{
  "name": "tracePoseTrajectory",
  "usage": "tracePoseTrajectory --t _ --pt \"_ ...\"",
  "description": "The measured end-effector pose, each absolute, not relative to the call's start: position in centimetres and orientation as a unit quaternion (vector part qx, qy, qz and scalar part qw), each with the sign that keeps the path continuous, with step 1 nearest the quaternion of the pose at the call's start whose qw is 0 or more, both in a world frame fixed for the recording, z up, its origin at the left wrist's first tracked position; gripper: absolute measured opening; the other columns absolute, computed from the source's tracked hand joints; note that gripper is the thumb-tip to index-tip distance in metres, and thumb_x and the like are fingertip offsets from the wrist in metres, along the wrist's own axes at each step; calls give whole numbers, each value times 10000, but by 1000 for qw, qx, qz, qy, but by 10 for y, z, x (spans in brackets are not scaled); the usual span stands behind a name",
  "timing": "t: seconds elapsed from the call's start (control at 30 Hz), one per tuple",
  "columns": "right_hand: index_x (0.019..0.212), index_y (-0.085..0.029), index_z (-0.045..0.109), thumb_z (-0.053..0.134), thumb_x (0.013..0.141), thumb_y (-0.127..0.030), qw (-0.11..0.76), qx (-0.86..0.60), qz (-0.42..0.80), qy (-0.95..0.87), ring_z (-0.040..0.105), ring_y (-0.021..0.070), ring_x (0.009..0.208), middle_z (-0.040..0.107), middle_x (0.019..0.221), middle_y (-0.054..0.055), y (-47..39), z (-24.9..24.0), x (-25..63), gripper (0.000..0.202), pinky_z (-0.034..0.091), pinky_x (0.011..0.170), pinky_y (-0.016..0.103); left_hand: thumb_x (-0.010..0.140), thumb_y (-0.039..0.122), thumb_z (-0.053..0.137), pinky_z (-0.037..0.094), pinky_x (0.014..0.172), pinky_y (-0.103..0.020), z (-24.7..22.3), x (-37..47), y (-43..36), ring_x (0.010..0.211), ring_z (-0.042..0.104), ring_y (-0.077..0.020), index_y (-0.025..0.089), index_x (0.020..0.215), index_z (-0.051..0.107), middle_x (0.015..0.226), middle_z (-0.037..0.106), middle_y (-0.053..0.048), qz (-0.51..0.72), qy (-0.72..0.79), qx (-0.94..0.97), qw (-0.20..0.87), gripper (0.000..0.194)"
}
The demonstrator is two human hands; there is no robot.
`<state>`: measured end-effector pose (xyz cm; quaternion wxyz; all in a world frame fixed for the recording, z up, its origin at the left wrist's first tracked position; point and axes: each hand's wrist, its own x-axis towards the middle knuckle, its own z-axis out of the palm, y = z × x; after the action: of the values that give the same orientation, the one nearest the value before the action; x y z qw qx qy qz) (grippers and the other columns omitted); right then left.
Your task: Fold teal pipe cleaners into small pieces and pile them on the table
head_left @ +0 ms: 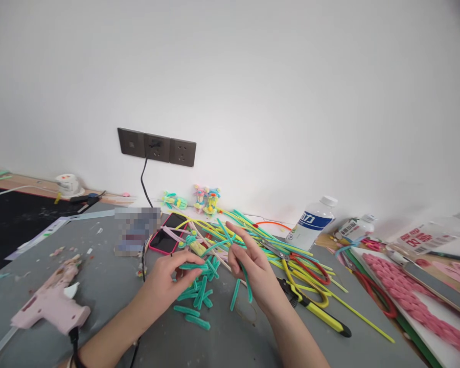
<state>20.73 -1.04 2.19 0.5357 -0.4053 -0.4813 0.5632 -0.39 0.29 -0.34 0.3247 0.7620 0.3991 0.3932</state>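
Note:
My left hand (167, 280) pinches a short folded teal pipe cleaner (192, 266) between thumb and fingers. Just below it lies a pile of short teal pipe-cleaner pieces (201, 292). To the right, my right hand (257, 271) is closed around a few longer teal pipe cleaners (248, 282), its index finger stretched out. Their upper ends (225, 232) cross above the hand, and one end hangs below the fingers. A loose teal piece (235, 295) rests on the grey table beside this hand. Behind both hands is a small yellow and teal pipe-cleaner figure (194, 244).
Yellow and teal pipe cleaners (249, 225), scissors (278, 249) and yellow-handled pliers (324, 316) lie right. A pink glue gun (49, 304) is left, a phone (161, 241) behind. Small figures (207, 200) and a bottle (310, 225) stand by the wall. A black cord (142, 260) crosses the table.

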Motion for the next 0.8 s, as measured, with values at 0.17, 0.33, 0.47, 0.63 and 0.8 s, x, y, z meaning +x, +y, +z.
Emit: tracePoseTrajectory --t 0.17,0.33,0.47,0.63,0.8 --pt "1059 -192 743 678 871 -464 623 -328 600 -381 318 82 476 567 631 -17 -8 27 211 337 280 475 244 873 244 633 507 563 -188 -1 -3 3 600 669 -129 206 911 784 844 795 -22 400 400 757 327 160" --pt "948 -246 769 754 782 -382 661 -293 621 -303 535 141 695 736 984 50 -8 32 214 214 441 577 251 863 289 667 535 587 -206 -6 -4 2 637 709 -152 207 944 808 890 812 -40 399 396 748 353 181" --pt "908 -234 777 806 772 -443 643 -299 626 -326 487 109 577 696 712 10 -8 26 211 251 420 558 229 879 353 651 575 614 -241 -8 -5 3 647 735 -184 199 1004 810 879 817 -57 388 393 732 399 254" --pt "830 -181 778 773 786 -569 589 -349 619 -384 398 80 499 517 522 -33 -8 19 205 391 334 507 208 870 381 658 599 637 -268 -3 -3 3 683 756 -213 178 980 788 891 815 -67 364 398 715 444 265" --pt "767 -170 736 794 774 -547 540 -385 588 -463 518 105 608 643 711 16 -10 16 199 382 412 594 232 883 367 655 604 684 -266 -1 -2 2 754 765 -221 190 900 713 819 797 -37 362 380 707 474 187"
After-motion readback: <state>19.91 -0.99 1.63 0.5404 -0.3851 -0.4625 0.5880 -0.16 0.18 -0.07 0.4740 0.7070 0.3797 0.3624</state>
